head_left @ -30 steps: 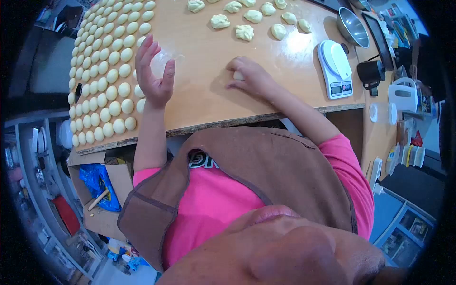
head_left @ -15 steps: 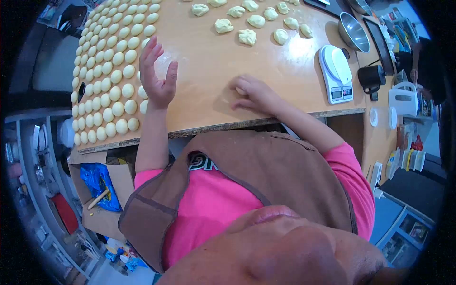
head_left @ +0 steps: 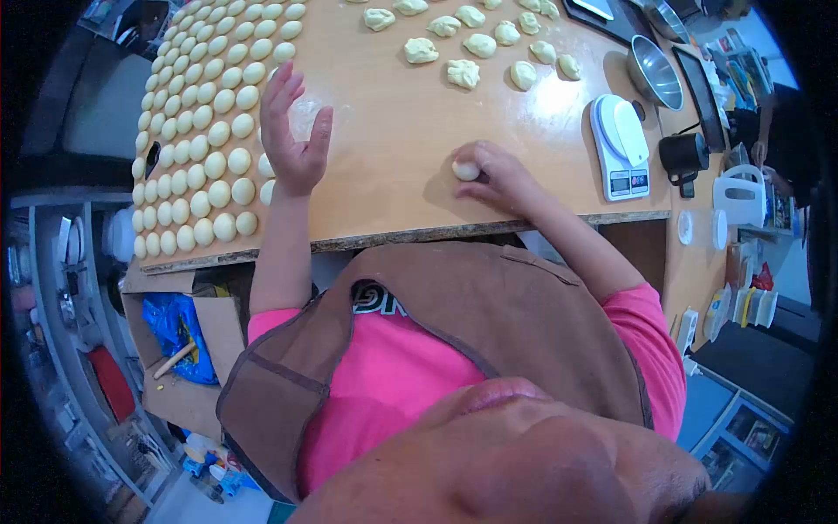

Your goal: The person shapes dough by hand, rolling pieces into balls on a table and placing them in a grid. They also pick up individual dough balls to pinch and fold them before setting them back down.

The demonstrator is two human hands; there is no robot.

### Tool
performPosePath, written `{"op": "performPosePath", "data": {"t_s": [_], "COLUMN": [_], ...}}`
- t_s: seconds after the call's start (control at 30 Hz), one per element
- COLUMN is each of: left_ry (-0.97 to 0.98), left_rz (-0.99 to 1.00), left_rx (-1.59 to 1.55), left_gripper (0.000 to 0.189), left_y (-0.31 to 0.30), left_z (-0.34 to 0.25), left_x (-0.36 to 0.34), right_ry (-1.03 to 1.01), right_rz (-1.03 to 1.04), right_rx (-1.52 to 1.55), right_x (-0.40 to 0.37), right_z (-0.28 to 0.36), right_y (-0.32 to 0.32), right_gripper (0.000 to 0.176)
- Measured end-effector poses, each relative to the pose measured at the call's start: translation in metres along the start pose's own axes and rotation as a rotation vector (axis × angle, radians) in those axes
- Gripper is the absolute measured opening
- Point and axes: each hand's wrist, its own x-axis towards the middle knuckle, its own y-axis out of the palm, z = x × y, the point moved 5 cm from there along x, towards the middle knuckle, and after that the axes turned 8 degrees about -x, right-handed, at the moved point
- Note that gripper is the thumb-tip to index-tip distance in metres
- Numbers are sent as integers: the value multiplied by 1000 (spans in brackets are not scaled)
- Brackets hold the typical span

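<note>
My right hand [head_left: 496,177] is low over the wooden table [head_left: 384,188], its fingers curled around a small smooth dough ball [head_left: 465,170] that rests on the tabletop. To the left, my left hand [head_left: 295,135] is raised with the fingers up and the thumb apart, holding nothing. It is beside many rows of pale, round dough balls [head_left: 217,134] and covers a few of them. Rough, uneven dough pieces [head_left: 463,74] lie scattered across the far middle of the table.
A white kitchen scale [head_left: 621,144] stands at the right, with a metal bowl [head_left: 655,73] and a black mug [head_left: 683,154] beyond it. Below the table's left edge is a cardboard box [head_left: 218,336] with a blue bag. Another person's arm [head_left: 762,131] shows at far right.
My right hand has shifted to the right along the table, and the dough ball under its fingers shows more clearly. My left hand keeps nearly the same pose.
</note>
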Motion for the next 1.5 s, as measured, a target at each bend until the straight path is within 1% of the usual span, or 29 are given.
{"op": "performPosePath", "data": {"t_s": [0.03,0.07,0.1,0.17,0.2,0.27,0.3,0.33,0.37,0.43,0.47,0.5,0.57,0.6,0.63,0.7,0.73,0.77,0.83,0.9,0.97,1.03,1.1,1.17,1.23,1.3,1.37,1.4,1.5], "left_ry": [-24,-32,-34,-23,-33,-34,11,52,51,39,34,19,9,19,28,36,37,36,34,36,53,37,33,23,36,22,17,23,17], "left_rz": [43,54,68,83,57,18,30,45,38,53,62,68,72,75,75,64,63,59,91,105,109,110,94,77,81,92,92,91,81], "left_rx": [11,-2,-9,-7,-8,9,90,168,169,176,162,148,142,167,197,221,227,229,248,216,203,224,241,247,224,197,187,201,226], "left_gripper": [48,48,48,48,47,47,47,47,47,47,47,47,47,47,47,48,48,48,48,48,48,47,47,47,47,46,46,46,46], "left_y": [3,5,7,12,12,5,2,1,0,3,6,7,9,8,6,2,1,0,3,8,11,8,5,1,3,6,8,8,2], "left_z": [0,-1,-1,-2,-2,1,0,0,0,-3,-2,-2,-2,-3,-3,-4,-3,-3,-6,-6,-7,-5,-4,-4,-6,-6,-5,-4,-5], "left_x": [0,-2,-3,-3,-3,0,2,2,3,4,3,1,0,1,2,5,6,7,7,5,4,3,4,5,6,4,3,2,6], "right_ry": [124,93,108,-36,-17,-60,-88,-94,-98,152,118,134,1,-18,-33,-46,-107,-110,113,138,-36,-18,-53,-94,66,109,-43,1,-75], "right_rz": [6,12,10,-82,8,21,41,5,9,38,13,10,-57,-14,-15,83,8,11,24,-6,-106,-74,43,14,-1,29,-82,3,55], "right_rx": [-19,-71,-66,-10,-5,20,41,13,9,31,-36,-33,16,0,0,-13,1,-1,-32,-48,-31,14,19,-2,-48,-72,-42,-10,-27], "right_x": [-1,10,17,35,35,17,8,0,0,-1,7,15,33,33,28,9,-2,-2,-4,10,30,24,5,-7,-10,8,27,30,10], "right_z": [-8,-5,-3,12,24,26,20,12,10,-5,-6,-4,12,14,19,23,14,11,-5,-3,12,23,22,11,-2,-1,9,18,24], "right_y": [-4,-6,1,9,9,14,15,12,5,-7,-8,-4,2,13,14,13,13,8,-3,2,7,11,15,10,-1,1,10,15,19], "right_gripper": [43,43,43,44,44,45,45,45,45,44,44,44,42,46,46,48,49,49,49,48,47,46,46,48,47,45,44,46,47]}}
